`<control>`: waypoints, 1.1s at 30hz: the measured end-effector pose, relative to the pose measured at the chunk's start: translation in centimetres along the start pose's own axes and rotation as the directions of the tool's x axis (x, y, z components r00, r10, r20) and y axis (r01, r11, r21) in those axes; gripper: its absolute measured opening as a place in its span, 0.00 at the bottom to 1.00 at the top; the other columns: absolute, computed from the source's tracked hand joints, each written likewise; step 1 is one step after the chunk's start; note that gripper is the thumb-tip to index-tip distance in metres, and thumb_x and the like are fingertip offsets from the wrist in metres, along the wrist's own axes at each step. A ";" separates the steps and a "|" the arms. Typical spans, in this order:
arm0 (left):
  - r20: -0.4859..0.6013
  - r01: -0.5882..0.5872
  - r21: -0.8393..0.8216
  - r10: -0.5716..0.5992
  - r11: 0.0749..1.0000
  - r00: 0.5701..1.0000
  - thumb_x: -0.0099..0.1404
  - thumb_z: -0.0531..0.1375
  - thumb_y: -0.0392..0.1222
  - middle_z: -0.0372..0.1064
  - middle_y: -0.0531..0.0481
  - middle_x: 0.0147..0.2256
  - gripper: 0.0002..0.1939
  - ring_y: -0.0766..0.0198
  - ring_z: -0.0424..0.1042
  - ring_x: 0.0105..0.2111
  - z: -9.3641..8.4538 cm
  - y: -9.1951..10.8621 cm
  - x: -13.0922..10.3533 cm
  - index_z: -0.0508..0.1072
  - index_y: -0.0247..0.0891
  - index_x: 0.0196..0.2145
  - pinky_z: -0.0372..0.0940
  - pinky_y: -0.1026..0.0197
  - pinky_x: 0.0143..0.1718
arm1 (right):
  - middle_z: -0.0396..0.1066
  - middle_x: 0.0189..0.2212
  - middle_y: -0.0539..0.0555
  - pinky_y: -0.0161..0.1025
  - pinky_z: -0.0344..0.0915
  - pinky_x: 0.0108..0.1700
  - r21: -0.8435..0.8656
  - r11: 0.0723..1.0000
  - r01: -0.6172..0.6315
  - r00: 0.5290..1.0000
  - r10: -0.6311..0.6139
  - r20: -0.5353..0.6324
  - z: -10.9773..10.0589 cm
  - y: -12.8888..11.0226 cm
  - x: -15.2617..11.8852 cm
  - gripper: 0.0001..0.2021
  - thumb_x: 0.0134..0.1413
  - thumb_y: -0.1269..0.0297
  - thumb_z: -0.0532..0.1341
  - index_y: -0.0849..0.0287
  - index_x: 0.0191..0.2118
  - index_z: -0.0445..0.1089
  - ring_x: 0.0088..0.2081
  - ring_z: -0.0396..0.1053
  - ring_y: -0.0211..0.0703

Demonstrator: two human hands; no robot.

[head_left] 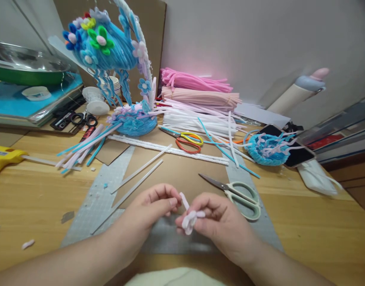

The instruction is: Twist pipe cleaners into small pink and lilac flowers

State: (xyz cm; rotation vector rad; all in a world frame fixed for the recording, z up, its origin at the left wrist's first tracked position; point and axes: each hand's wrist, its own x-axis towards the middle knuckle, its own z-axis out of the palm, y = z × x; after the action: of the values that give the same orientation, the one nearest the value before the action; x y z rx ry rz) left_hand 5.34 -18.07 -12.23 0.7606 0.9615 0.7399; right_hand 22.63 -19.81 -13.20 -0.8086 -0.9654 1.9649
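My right hand [220, 222] pinches a small, pale pink pipe-cleaner flower [189, 222] made of bent loops, low over the mat. A straight end of the pipe cleaner sticks up from it towards my left hand [154, 206]. The left fingers are closed in a pinch at that end, though the exact contact is partly hidden. Just right of my right hand, scissors with pale green handles [245, 200] lie with their blades nearly together. Two translucent glue sticks [134, 188] rest on the brown cardboard [182, 174] beyond my left hand.
Behind stands a blue pipe-cleaner hanging ornament [111, 47] with flowers. Pipe-cleaner bundles [200, 99] line the wall. Orange-and-yellow scissors [188, 142] lie mid-table; a yellow glue gun [5, 157] is at left. A blue pipe-cleaner piece [267, 149] rests by a phone [298, 149] at right.
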 end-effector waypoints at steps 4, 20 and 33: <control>-0.134 -0.016 0.045 0.022 0.999 0.991 0.54 0.60 0.38 0.66 0.53 0.26 0.05 0.67 0.62 0.26 -0.1 0.1 0.2 0.69 0.36 0.29 0.56 0.64 0.30 | 0.78 0.28 0.54 0.32 0.68 0.34 0.143 0.989 -0.045 0.986 0.067 -0.154 -0.4 0.0 0.9 0.08 0.45 0.68 0.68 0.60 0.32 0.69 0.30 0.75 0.37; -0.013 -0.090 0.090 0.091 0.992 0.996 0.56 0.62 0.40 0.68 0.54 0.26 0.07 0.68 0.66 0.28 0.4 -0.8 0.5 0.67 0.36 0.30 0.60 0.65 0.32 | 0.74 0.26 0.51 0.31 0.67 0.33 0.102 0.992 -0.076 0.970 0.097 -0.224 -0.5 0.9 1.2 0.11 0.45 0.66 0.69 0.64 0.32 0.68 0.28 0.71 0.33; 0.023 -0.095 0.035 0.094 0.995 0.995 0.58 0.62 0.43 0.70 0.55 0.23 0.10 0.69 0.68 0.25 0.1 -0.8 0.8 0.65 0.36 0.25 0.61 0.67 0.29 | 0.73 0.30 0.51 0.32 0.66 0.33 -0.031 0.999 0.038 0.992 -0.041 -0.122 -0.2 1.0 0.9 0.15 0.50 0.65 0.66 0.59 0.42 0.63 0.31 0.71 0.35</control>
State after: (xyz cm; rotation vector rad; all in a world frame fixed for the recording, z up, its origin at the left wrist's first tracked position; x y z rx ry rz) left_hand 5.86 -17.86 -13.16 0.8488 0.9269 0.7972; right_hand 21.97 -19.33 -14.33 -0.9088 -0.9317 1.8487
